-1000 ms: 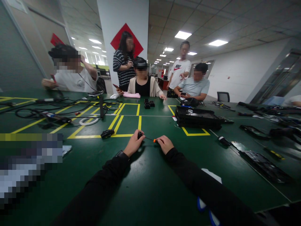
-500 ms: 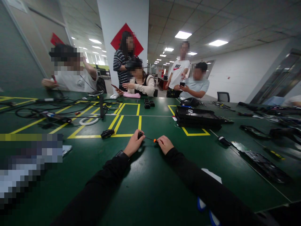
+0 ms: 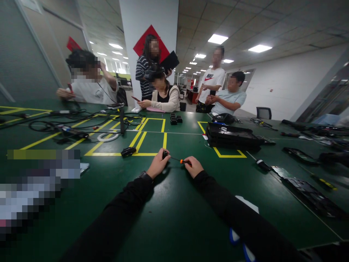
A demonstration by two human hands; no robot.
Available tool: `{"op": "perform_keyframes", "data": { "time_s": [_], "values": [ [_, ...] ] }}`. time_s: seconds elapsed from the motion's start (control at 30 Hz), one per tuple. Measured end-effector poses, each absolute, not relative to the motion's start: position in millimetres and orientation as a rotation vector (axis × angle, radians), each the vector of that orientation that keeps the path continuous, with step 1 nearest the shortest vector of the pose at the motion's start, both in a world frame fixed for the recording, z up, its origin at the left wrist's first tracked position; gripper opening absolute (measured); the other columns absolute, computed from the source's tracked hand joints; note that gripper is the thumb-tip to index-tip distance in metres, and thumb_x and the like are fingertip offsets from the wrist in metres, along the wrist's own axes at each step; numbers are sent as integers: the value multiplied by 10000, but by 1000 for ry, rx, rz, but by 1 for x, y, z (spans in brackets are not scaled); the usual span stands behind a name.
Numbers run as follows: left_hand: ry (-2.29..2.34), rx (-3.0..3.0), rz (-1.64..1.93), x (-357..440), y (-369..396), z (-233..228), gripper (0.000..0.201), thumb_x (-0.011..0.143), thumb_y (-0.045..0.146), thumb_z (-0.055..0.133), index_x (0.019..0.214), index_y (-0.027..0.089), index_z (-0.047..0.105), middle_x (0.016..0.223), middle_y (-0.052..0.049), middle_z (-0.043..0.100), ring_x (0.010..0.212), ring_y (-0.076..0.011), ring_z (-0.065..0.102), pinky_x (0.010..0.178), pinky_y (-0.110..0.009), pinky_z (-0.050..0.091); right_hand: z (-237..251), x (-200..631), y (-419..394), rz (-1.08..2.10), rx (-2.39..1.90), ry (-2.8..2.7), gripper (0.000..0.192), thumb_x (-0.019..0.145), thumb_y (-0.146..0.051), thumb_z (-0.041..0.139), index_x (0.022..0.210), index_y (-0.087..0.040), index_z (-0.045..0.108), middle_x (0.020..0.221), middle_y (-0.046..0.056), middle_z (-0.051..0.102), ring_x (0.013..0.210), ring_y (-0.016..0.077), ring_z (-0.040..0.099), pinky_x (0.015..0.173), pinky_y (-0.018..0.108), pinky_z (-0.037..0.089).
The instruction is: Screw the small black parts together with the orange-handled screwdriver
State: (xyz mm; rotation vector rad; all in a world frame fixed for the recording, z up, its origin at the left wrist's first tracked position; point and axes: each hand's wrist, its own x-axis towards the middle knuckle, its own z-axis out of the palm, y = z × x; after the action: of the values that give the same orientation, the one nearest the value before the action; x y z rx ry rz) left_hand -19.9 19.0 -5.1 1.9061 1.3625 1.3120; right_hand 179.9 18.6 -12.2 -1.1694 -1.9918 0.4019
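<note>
Green table (image 3: 174, 218) — left hand (image 3: 158, 167) grips a small black part (image 3: 164, 154), right hand (image 3: 193, 166) grips a screwdriver (image 3: 178, 160).

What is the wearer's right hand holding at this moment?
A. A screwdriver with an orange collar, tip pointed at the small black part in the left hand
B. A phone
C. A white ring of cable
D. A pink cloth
A: the right hand grips a thin screwdriver with an orange collar, its shaft running to the small black part pinched in the left hand above the green table.
</note>
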Motion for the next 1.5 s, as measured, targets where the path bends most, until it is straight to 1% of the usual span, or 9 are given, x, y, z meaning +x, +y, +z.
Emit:
{"op": "perform_keyframes", "data": {
  "time_s": [0.3, 0.47, 0.53, 0.67, 0.8, 0.9, 1.03, 1.1, 1.5],
  "values": [
    [1261, 1553, 1432, -23, 13, -3, 216, 752, 347, 485, 897, 186, 482, 687, 14, 526, 644, -119, 515, 617, -241, 400, 8, 173, 1, 740, -905, -1730, 201, 595, -201, 652, 788, -163, 614, 843, 48, 604, 740, 152, 586, 672, 287, 487],
    [982, 1321, 1346, -18, 9, 4, 213, 750, 346, 495, 882, 180, 470, 671, 17, 520, 606, -103, 534, 596, -234, 422, 15, 163, -4, 1103, -836, -1218, 261, 588, -307, 683, 769, -137, 602, 676, 25, 616, 522, 114, 564, 524, 265, 496],
    [898, 1310, 1272, -15, 7, 5, 221, 745, 352, 509, 874, 177, 471, 680, 11, 527, 609, -104, 541, 594, -235, 429, 15, 161, -5, 1186, -813, -1111, 273, 677, -392, 589, 741, -127, 603, 652, 30, 609, 459, 93, 522, 435, 236, 462],
    [848, 1311, 1204, -14, 6, 6, 243, 756, 390, 495, 856, 170, 479, 681, 4, 535, 604, -103, 539, 586, -232, 432, 18, 162, -13, 1164, -880, -1261, 305, 778, -402, 433, 847, -145, 582, 468, -37, 511, 274, 48, 318, 265, 174, 239],
    [863, 1339, 1185, -15, 7, 7, 300, 784, 449, 424, 819, 159, 491, 659, 2, 534, 566, -100, 527, 559, -229, 428, 28, 163, -27, 876, -764, -1594, 98, 681, -243, 555, 715, -157, 587, 583, -11, 531, 463, 83, 459, 445, 210, 386],
    [901, 1384, 1192, -14, 6, 8, 332, 791, 469, 390, 797, 155, 496, 623, 8, 527, 530, -99, 516, 529, -224, 422, 31, 162, -33, 687, -687, -1767, 106, 693, -231, 550, 663, -157, 620, 691, 24, 540, 676, 130, 511, 626, 255, 419],
    [972, 1447, 1162, -12, 3, 10, 372, 796, 488, 352, 763, 149, 502, 583, 10, 521, 471, -95, 495, 463, -211, 398, 27, 161, -32, 800, -788, -1709, 224, 799, -263, 415, 922, -157, 570, 503, -40, 452, 437, 83, 411, 455, 209, 356],
    [1012, 1466, 1150, -11, 2, 10, 390, 794, 497, 341, 748, 146, 505, 564, 10, 516, 440, -90, 479, 425, -201, 376, 24, 161, -32, 833, -805, -1688, 199, 791, -259, 416, 931, -158, 516, 468, -64, 424, 381, 72, 378, 412, 195, 327],
    [958, 1349, 1257, -11, 2, 9, 376, 791, 462, 335, 791, 127, 505, 669, -48, 608, 486, -114, 541, 488, -241, 426, 17, 163, -34, 438, -604, -1989, 146, 700, -198, 501, 794, -178, 612, 698, 29, 553, 665, 143, 500, 630, 268, 407]
  ]
}}
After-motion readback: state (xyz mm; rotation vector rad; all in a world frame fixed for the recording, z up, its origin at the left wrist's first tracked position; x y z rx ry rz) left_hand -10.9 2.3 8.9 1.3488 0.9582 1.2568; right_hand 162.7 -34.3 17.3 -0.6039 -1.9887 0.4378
